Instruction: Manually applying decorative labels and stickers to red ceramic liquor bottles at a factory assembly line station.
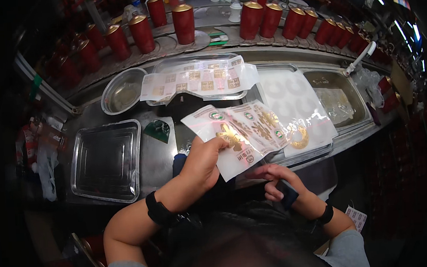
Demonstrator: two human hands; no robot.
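My left hand (201, 163) pinches the near left part of a white decal sheet (230, 166) between thumb and fingers. Gold characters and small green round marks are printed on the sheet, which is held tilted above the worktop. Just below its right side is my right hand (281, 182), with the index finger stretched out and the other fingers curled round a small dark flat piece (289, 195). That piece's exact kind does not show. Right of the held sheet lies a clear-backed sheet (297, 104) with faint round shapes and one gold ring (299, 138).
More decal sheets (200, 81) lie over a metal tray at the back. A round metal bowl (123, 91), an upturned-looking rectangular tray (106, 162) and a green piece (157, 131) are left. A sink (356, 115) stands right. Red gold-topped bottles (183, 25) line a conveyor behind.
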